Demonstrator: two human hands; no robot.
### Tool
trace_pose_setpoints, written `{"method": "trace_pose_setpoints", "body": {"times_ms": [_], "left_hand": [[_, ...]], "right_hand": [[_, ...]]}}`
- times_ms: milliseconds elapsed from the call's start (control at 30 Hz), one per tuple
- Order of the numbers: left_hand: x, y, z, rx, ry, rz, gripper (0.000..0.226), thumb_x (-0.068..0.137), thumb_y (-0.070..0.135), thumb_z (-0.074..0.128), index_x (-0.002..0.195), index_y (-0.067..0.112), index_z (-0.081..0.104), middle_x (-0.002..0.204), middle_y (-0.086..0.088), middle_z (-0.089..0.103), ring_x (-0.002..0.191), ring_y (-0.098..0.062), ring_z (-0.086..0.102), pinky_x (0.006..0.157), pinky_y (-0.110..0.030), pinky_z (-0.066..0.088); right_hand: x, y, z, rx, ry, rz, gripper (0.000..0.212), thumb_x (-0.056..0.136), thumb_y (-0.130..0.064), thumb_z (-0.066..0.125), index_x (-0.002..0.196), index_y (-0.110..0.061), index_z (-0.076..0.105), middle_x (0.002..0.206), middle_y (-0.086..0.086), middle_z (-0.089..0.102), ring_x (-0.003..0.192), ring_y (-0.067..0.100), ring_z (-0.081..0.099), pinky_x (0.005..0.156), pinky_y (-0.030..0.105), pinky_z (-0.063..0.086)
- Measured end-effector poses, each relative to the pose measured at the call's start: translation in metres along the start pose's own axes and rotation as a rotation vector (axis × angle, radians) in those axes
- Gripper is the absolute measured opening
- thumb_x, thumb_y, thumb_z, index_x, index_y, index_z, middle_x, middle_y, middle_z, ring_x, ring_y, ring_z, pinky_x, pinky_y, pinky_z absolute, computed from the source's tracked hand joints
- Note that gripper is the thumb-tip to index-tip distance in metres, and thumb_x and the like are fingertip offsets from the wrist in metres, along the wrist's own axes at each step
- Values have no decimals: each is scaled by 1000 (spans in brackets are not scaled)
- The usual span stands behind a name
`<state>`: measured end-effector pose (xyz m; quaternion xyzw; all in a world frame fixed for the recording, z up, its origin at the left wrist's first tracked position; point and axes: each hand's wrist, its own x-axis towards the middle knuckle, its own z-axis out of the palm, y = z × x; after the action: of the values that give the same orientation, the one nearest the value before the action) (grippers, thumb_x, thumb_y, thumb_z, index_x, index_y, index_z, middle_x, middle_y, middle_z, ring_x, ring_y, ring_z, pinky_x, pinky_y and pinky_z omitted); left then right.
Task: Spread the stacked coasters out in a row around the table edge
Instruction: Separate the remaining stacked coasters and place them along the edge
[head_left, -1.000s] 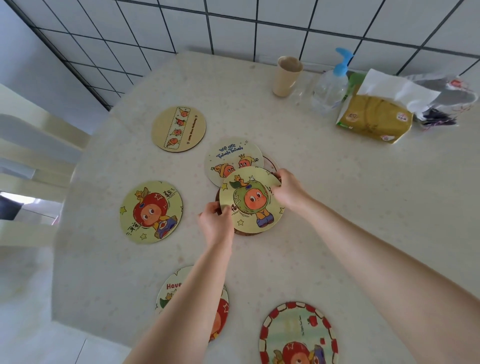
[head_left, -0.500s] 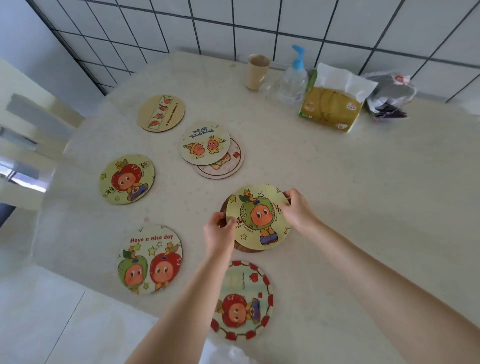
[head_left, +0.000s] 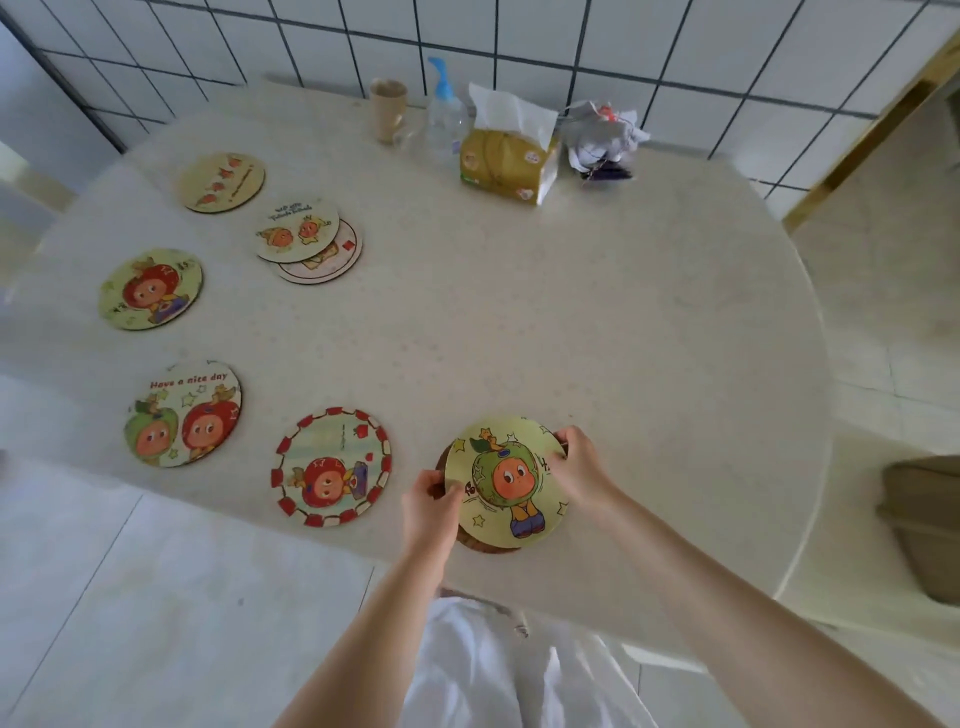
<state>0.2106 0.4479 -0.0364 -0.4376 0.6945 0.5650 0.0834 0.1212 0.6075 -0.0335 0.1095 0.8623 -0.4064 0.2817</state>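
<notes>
Head view shows a small stack of coasters (head_left: 506, 483) near the front edge of the pale round table (head_left: 597, 322), its top one yellow with a green-hooded cartoon figure; a brown edge of at least one more peeks out below and to the left. Both forearms reach in from the bottom of the frame and meet at the stack. The left hand (head_left: 430, 506) has its fingers curled around the stack's left rim, thumb lying on the top face. The right hand (head_left: 582, 470) pinches the upper right rim, thumb on the printed face and fingers wrapped behind the edge. Whether the stack is lifted or resting on the table cannot be told.

Just left of it lies a coaster with a red-checked border (head_left: 331, 467), then a "Have a nice day" coaster (head_left: 183, 413), both along the near edge. Further round the left side sit a coaster with a red-haired figure (head_left: 150, 289) and a tan coaster (head_left: 222, 182). Inward of these, two overlapping coasters (head_left: 309, 240) lie together, the upper partly covering the lower.

At the back by the tiled wall (head_left: 675, 57) stand a beige cup (head_left: 387, 109), a clear pump bottle (head_left: 444, 117), a yellow tissue pack (head_left: 506, 158) and a crumpled wrapper (head_left: 602, 140).
</notes>
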Motion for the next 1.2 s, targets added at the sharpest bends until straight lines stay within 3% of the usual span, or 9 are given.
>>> {"method": "trace_pose_setpoints", "body": {"times_ms": [100,233,433,533,633,800,900,1000,1200], "left_hand": [[-14,-9,2,31,-2,-3,3,88,10,57,90,11,60,72,0,58,58,-10,49,47,-19,39],[-12,-14,-3,99,18,12,5,88,12,60,93,13,61,80,-2,63,62,-10,53,51,-19,41],[-6,-21,-8,215,-2,7,18,87,16,60,103,9,61,94,-7,60,69,-16,53,54,-24,39],[-6,-20,-9,276,55,31,20,85,14,61,104,8,63,111,-3,52,94,-23,56,76,-32,49],[-7,-19,-9,358,111,59,22,83,15,62,104,9,65,112,0,45,108,-21,43,96,-35,39],[-15,-14,-8,204,66,46,10,81,12,61,89,11,66,93,-4,65,87,-24,61,74,-37,50],[-24,-9,-4,99,30,58,8,78,10,59,82,16,64,79,-4,64,66,-19,55,61,-32,45],[-33,-3,8,50,-19,51,11,78,8,60,81,17,65,78,-7,66,68,-23,57,65,-37,53],[-56,-3,50,135,-120,96,7,78,7,59,75,13,61,71,-3,63,66,-21,54,64,-39,50]], "right_hand": [[-9,14,1,21,-14,14,26,93,-7,45,118,-4,50,91,-2,54,78,15,52,74,35,46],[-11,19,9,29,-3,25,30,92,-5,48,121,-3,53,123,15,55,105,29,57,85,38,48],[-13,22,14,-10,38,29,24,90,-7,49,110,-8,61,112,10,64,98,27,61,72,26,40],[-14,23,14,-9,40,14,20,88,-11,52,104,-11,64,101,5,67,87,21,58,68,25,39],[-16,24,11,-14,46,1,17,89,-16,55,102,-14,65,92,-1,64,84,18,57,63,23,37],[-21,27,1,98,56,-6,8,87,-19,57,84,-19,65,80,-3,64,78,19,58,56,22,41],[-26,31,-11,207,25,13,10,89,-16,56,83,-19,63,80,-1,65,82,23,62,70,35,54],[-33,42,-27,259,37,13,15,90,-13,54,82,-20,64,79,-1,65,80,22,62,81,45,55],[-47,84,-63,267,126,61,14,92,-13,52,92,-16,65,79,2,64,71,20,55,64,33,44]]}}
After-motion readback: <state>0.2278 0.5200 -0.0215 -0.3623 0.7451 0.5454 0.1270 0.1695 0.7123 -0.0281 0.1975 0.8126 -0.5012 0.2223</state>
